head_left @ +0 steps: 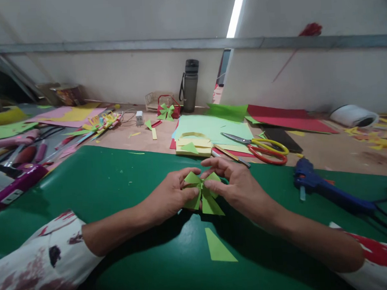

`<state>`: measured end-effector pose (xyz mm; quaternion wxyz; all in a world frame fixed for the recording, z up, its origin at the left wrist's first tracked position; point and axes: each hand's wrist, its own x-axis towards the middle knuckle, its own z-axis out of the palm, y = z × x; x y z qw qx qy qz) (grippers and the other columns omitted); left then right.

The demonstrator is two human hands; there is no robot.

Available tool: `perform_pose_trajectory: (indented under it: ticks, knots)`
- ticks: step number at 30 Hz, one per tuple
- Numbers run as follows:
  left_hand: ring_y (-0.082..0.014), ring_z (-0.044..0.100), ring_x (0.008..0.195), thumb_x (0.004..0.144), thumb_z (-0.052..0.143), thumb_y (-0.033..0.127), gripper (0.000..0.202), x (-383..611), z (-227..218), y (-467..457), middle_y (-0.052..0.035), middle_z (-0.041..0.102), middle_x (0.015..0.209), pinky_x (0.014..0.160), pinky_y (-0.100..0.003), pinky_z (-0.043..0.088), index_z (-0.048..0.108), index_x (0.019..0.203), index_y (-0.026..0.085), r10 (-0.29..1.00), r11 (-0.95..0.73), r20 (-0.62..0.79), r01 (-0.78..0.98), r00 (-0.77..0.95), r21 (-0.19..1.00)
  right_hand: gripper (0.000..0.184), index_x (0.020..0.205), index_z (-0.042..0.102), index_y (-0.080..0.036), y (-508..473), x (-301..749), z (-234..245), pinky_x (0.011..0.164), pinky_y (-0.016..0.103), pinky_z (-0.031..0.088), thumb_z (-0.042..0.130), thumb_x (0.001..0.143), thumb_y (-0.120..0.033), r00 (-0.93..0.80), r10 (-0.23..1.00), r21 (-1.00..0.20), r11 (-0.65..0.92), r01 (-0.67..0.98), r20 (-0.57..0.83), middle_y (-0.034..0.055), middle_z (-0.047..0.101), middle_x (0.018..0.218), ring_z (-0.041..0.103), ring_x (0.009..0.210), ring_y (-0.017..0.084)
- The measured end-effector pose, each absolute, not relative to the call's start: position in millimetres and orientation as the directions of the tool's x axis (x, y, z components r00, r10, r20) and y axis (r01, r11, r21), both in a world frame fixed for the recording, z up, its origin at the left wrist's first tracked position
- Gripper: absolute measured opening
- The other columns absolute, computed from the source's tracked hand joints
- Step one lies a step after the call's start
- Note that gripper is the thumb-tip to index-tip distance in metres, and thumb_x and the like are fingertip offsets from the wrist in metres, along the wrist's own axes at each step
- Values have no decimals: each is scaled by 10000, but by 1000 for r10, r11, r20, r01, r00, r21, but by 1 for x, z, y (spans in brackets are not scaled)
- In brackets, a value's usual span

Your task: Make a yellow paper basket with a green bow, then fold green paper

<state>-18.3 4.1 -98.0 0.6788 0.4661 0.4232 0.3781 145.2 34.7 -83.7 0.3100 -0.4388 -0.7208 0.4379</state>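
A light green paper bow [203, 192] is held just above the dark green mat [117, 183], between both hands. My left hand [172, 193] pinches its left loop, fingers closed on the paper. My right hand [232, 182] pinches the right loop and the middle knot. Two green tails hang down from the bow toward me. A loose green paper triangle [218, 246] lies on the mat just in front of the hands.
A blue glue gun [325, 189] lies at the right on the mat. Scissors with yellow and red handles [261, 146] rest behind the hands, beside a stack of paper strips [193, 146]. A finished green bow on a red box [167, 111], a grey bottle [190, 85] and coloured sheets stand further back.
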Motion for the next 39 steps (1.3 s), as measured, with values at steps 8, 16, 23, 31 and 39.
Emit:
perform_pose_trajectory:
  ticks: [8, 16, 23, 31, 39]
  knots:
    - [-145, 621, 670, 745, 608, 164, 398, -15, -99, 4, 4, 621, 765, 684, -285, 481, 498, 1128, 155, 910, 262, -211, -102, 356, 960, 384, 1076, 563, -147, 33, 143, -82, 583, 258, 440, 578, 694, -111, -373, 928, -898, 156, 411, -10, 12, 646, 779, 597, 660, 138]
    - [-109, 587, 576, 681, 612, 116, 402, -13, -100, 4, 24, 619, 707, 587, -227, 447, 545, 1075, 152, 918, 289, -239, -120, 318, 950, 365, 1064, 546, -172, 31, 144, -84, 681, 304, 474, 579, 702, -137, -411, 911, -895, 221, 388, 46, 23, 635, 823, 617, 759, 166]
    - [-125, 600, 630, 656, 629, 142, 380, -14, -100, 5, 9, 620, 752, 639, -261, 468, 562, 1029, 158, 914, 281, -219, -140, 343, 950, 433, 1074, 539, -158, 33, 149, -83, 757, 313, 481, 622, 649, -159, -452, 891, -960, 105, 261, -26, 41, 625, 907, 610, 871, 175]
    - [-103, 530, 579, 676, 649, 227, 194, -10, -100, 1, 30, 550, 662, 567, -224, 413, 536, 810, 146, 946, 204, -177, -73, 270, 976, 447, 1056, 541, -171, 32, 146, -86, 621, 262, 458, 680, 637, -232, -353, 928, -990, -87, 113, -122, -12, 569, 835, 563, 675, 116]
    - [-113, 525, 615, 637, 667, 231, 167, -7, -96, 0, 22, 561, 678, 606, -230, 405, 547, 726, 158, 955, 207, -182, -89, 233, 974, 441, 1054, 548, -178, 28, 142, -86, 568, 245, 452, 703, 649, -259, -361, 917, -985, -147, 85, -169, -16, 572, 808, 547, 644, 111]
